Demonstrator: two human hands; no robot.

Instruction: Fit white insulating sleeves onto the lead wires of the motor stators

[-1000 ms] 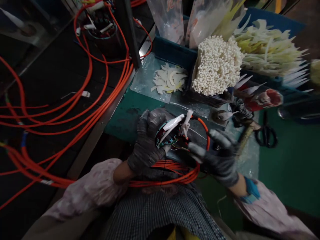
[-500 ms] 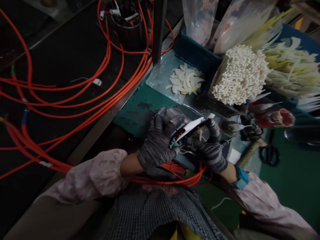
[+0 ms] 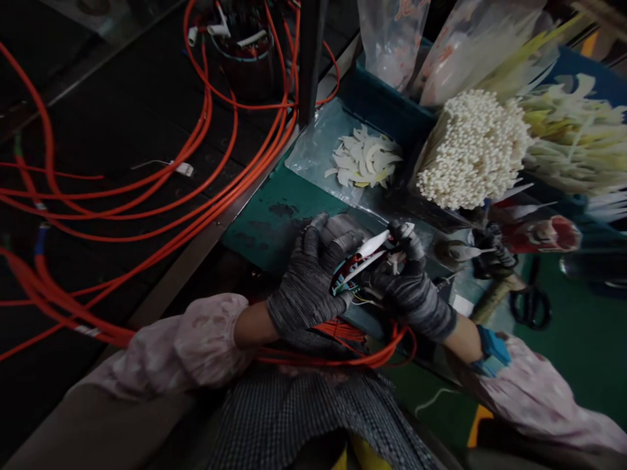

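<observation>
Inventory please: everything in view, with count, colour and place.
Round parts: 2, dark, centre and upper left.
Cables: many, orange, left and bottom centre.
Strips: many, whitish, centre and upper right.
Sticks: 1 bundle, whitish, upper right.
Bags: several, clear, top.
Bins: several, blue, upper right.
Can: 1, red, right.
Scissors: 1, black, right.
Table: 1, green, centre and right.
Sleeves: 2, pale pink, bottom.
Left hand: 1, grey-gloved, on central round part.
Right hand: 1, grey-gloved, same part's right side.

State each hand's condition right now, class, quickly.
Left hand: closed, holding the round wired part.
Right hand: curled at the same part; whether its grip is closed cannot be told.
</observation>
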